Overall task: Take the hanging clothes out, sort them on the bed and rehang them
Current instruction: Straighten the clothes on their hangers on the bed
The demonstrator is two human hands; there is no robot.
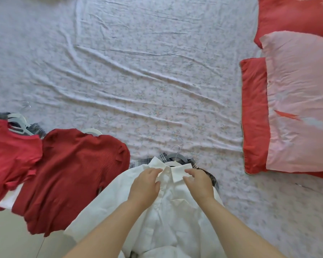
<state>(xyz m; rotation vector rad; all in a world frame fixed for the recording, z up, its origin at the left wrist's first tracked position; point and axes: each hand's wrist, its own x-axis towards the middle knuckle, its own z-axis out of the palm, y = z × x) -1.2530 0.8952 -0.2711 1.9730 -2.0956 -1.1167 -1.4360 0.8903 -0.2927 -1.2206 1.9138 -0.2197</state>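
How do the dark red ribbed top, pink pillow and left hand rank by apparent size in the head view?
Dark red ribbed top and pink pillow: too alike to rank; pillow is cropped.
Left hand: smallest.

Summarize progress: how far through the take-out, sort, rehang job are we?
Done: clothes are out and lying in piles on the bed: red top, dark red knit top, and white shirt over a plaid garment, with hanger hooks showing at each. In hand: left hand and right hand pinch the white shirt at its collar. Left: rehanging; nothing is lifted off the bed.
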